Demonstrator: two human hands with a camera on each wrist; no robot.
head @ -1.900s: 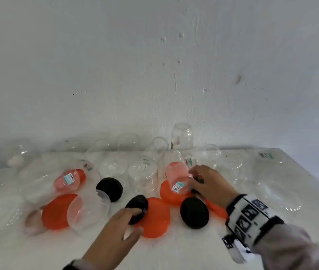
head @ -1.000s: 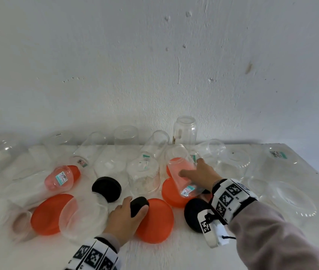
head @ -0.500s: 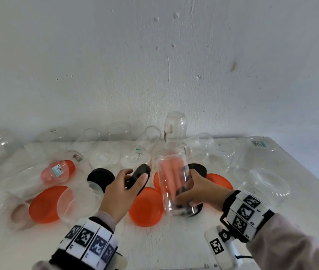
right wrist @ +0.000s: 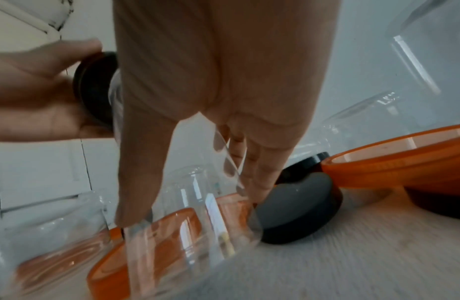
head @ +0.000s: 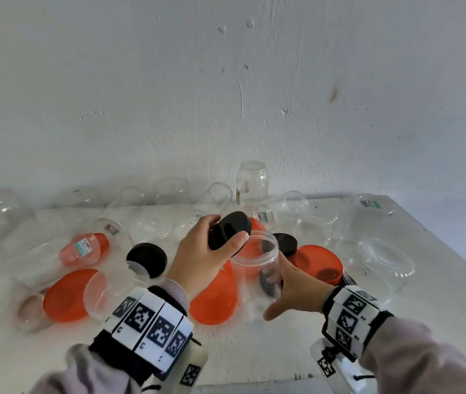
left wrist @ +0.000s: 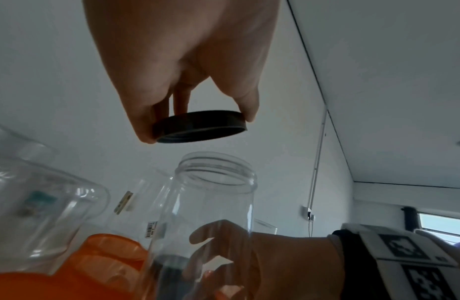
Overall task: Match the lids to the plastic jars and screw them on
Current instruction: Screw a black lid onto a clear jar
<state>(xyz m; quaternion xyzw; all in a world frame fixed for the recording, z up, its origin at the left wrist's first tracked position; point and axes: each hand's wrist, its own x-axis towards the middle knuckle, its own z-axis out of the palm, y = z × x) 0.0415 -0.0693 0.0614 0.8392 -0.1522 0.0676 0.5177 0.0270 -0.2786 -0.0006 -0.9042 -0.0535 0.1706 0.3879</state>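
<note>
My right hand (head: 291, 282) grips a clear plastic jar (head: 254, 263) upright, its open threaded mouth (left wrist: 216, 172) facing up. My left hand (head: 206, 251) pinches a black screw lid (head: 230, 230) by its rim between thumb and fingers. The lid (left wrist: 200, 126) hangs tilted just above and left of the jar's mouth, apart from it. In the right wrist view my right hand's fingers (right wrist: 249, 162) wrap the jar (right wrist: 188, 213), and the black lid (right wrist: 95, 89) shows behind it in the left hand.
On the white table (head: 254, 351) lie several clear jars (head: 315, 220), orange lids (head: 69, 294) and black lids (head: 148, 260). One orange lid (head: 214, 300) sits under my hands. A small jar (head: 251, 183) stands by the wall. The table's right edge (head: 453, 251) is near.
My right hand took the jar off the table and stood it upright. My left hand picked up the black lid and carried it up to the jar's mouth.
</note>
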